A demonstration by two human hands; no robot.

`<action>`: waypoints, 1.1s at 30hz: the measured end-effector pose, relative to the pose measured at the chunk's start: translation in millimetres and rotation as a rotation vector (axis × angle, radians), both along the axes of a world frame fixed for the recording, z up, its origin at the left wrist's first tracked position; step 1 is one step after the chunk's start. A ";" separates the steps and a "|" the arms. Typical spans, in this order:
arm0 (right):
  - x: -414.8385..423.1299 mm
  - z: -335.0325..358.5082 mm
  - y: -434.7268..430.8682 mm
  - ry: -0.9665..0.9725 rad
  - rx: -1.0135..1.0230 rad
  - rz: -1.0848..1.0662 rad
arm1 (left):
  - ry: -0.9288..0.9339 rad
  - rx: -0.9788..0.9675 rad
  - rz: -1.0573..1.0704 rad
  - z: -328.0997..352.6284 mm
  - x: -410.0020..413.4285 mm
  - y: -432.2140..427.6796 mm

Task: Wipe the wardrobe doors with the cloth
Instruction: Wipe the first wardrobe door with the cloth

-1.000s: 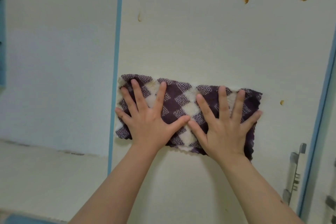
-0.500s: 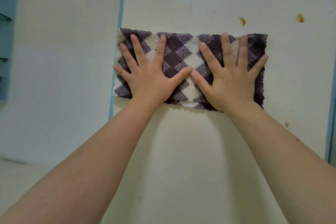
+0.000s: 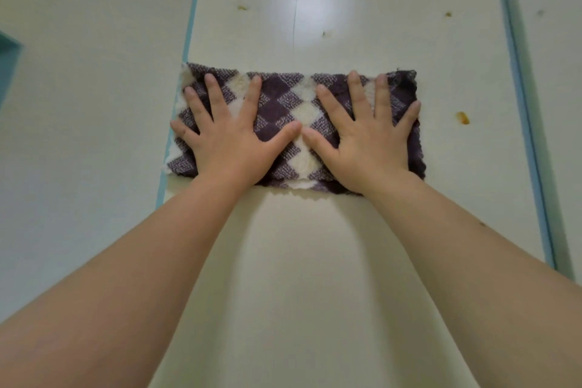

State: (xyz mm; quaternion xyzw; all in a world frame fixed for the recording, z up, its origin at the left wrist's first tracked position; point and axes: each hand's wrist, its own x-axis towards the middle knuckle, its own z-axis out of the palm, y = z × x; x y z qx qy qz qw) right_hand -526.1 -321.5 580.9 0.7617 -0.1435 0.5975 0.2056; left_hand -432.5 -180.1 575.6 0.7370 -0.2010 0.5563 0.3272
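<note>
No writing, label, brand, number or sign can be read anywhere in the frame. The cloth [image 3: 280, 110] at the centre carries only a woven diamond pattern in dark purple and cream. The wardrobe door [image 3: 299, 246] behind it is plain cream and bears no lettering.

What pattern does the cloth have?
The cloth has dark purple and cream diamonds; head view.
</note>
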 end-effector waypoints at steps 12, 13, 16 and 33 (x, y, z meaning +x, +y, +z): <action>5.7 -75.1 -5.3 -0.033 -0.082 0.076 | 0.063 -0.011 0.018 -86.9 -2.2 -5.9; 4.6 -79.9 -5.9 -0.031 -0.089 0.074 | 0.072 -0.015 0.014 -93.1 -3.0 -7.2; 2.1 -89.2 -7.1 -0.020 -0.095 0.075 | 0.091 -0.008 0.011 -100.9 -4.3 -7.6; 13.6 69.6 8.0 -0.029 -0.047 0.004 | -0.016 0.027 0.030 71.7 13.3 15.2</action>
